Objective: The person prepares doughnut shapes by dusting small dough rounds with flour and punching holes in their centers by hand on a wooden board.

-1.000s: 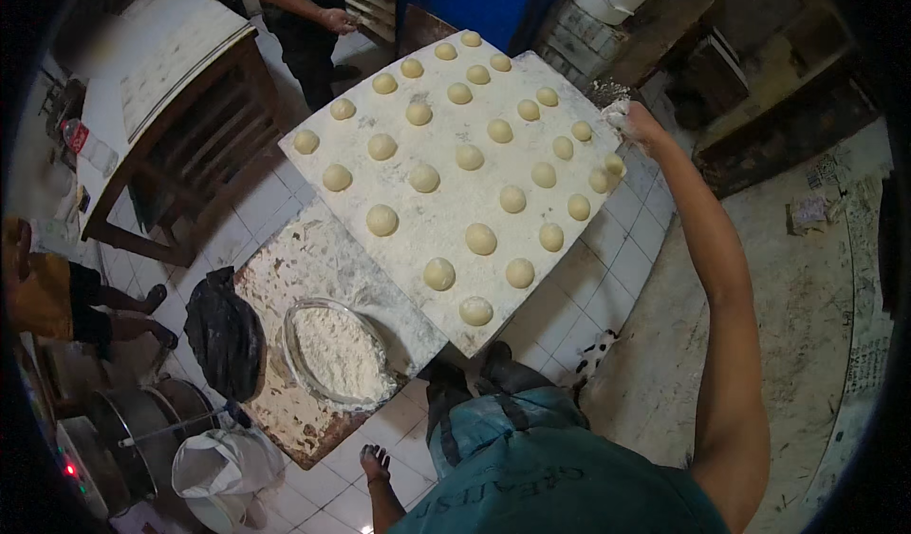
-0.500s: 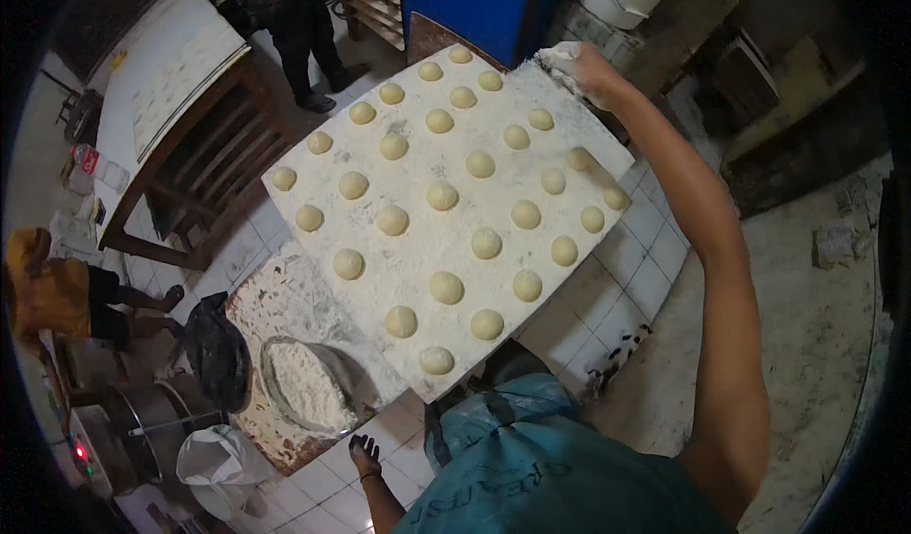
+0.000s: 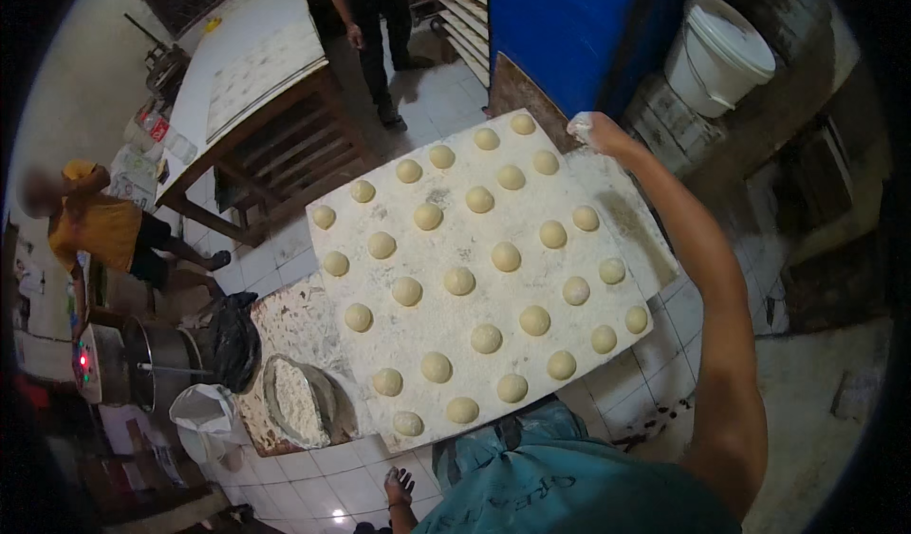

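Observation:
Many round, pale dough balls [image 3: 459, 281] lie spaced in rough rows on a flour-dusted board [image 3: 455, 235] in front of me. My right arm reaches far out along the board's right side. At the far right corner, my right hand [image 3: 596, 133] is closed, its fingers white with flour; what they hold, if anything, is too small to make out. Low beside my body, my left hand [image 3: 399, 486] hangs apart from the board, fingers spread and nothing in them. Near the board's left corner stands a bowl of flour [image 3: 302, 403].
A stained table [image 3: 285, 316] supports the board and bowl. A wooden table [image 3: 256, 88] stands far left. Two other people stand beyond, one in dark clothes [image 3: 375, 21], one in yellow [image 3: 104, 230]. A white lidded bucket [image 3: 718, 59] and a blue panel [image 3: 560, 31] are far right.
The view has shifted, so the board sits lower in it. My right hand stays near the far right corner; less white shows around its fingers. My left hand still hangs with fingers apart.

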A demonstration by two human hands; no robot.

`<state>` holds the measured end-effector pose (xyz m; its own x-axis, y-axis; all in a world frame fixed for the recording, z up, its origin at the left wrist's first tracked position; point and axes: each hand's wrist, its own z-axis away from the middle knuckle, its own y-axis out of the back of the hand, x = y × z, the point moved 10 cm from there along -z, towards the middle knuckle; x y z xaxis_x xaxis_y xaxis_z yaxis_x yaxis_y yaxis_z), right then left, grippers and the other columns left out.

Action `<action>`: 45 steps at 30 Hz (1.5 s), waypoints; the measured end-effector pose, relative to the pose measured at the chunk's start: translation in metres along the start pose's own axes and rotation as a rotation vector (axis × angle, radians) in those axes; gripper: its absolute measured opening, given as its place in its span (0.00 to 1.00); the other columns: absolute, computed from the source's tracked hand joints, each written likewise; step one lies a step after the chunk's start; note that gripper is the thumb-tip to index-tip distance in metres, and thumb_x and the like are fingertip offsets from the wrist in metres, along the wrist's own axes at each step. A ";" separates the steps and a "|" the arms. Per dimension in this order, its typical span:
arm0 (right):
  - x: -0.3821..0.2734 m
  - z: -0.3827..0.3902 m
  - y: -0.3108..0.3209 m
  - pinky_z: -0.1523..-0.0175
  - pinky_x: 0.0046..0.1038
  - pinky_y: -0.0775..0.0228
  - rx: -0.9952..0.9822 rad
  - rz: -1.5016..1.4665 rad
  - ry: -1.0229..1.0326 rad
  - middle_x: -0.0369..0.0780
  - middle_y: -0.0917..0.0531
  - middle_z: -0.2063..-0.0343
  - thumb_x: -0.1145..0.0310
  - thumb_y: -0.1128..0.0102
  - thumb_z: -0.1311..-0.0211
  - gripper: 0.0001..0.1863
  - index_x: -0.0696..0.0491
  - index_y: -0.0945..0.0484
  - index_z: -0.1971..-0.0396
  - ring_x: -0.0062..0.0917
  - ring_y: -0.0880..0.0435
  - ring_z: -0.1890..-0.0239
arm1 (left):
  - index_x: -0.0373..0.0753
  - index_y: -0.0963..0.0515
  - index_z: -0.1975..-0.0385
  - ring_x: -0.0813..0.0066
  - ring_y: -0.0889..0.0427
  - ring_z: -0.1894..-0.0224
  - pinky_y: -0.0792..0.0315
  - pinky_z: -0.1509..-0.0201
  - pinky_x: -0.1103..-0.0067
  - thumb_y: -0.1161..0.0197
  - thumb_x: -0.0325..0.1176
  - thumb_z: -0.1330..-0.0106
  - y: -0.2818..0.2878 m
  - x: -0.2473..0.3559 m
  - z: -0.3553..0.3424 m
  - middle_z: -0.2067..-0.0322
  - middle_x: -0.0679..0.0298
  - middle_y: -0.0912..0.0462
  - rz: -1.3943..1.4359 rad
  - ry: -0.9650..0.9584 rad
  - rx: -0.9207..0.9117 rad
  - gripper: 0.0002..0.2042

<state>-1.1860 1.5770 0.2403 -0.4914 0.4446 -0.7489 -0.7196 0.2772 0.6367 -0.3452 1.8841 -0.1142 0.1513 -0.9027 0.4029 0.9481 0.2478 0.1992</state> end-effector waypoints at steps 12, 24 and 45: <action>-0.157 -0.146 -0.163 0.71 0.28 0.33 -0.180 0.060 0.346 0.44 0.22 0.76 0.70 0.49 0.48 0.09 0.61 0.24 0.75 0.27 0.24 0.75 | 0.41 0.40 0.47 0.63 0.30 0.59 0.37 0.54 0.64 0.55 0.42 0.37 0.068 -0.153 0.046 0.56 0.58 0.31 0.304 0.099 0.337 0.20; -0.010 -0.070 -0.072 0.77 0.23 0.36 0.233 -0.412 0.000 0.38 0.25 0.80 0.78 0.47 0.55 0.02 0.55 0.26 0.79 0.19 0.27 0.78 | 0.37 0.38 0.51 0.64 0.29 0.61 0.34 0.58 0.66 0.56 0.40 0.37 0.046 -0.160 0.028 0.58 0.56 0.29 -0.008 0.083 0.024 0.18; -0.228 0.268 -0.408 0.70 0.20 0.38 -0.534 -0.453 0.369 0.33 0.32 0.81 0.75 0.45 0.56 0.06 0.55 0.34 0.80 0.16 0.32 0.76 | 0.38 0.38 0.50 0.77 0.30 0.62 0.35 0.61 0.81 0.51 0.26 0.42 0.050 0.276 0.125 0.60 0.64 0.30 0.393 -0.861 0.217 0.18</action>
<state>-0.6491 1.5907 0.2001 -0.1579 0.0493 -0.9862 -0.9807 -0.1241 0.1508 -0.2907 1.6908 0.1184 0.1079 -0.1964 0.9746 0.7886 0.6138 0.0364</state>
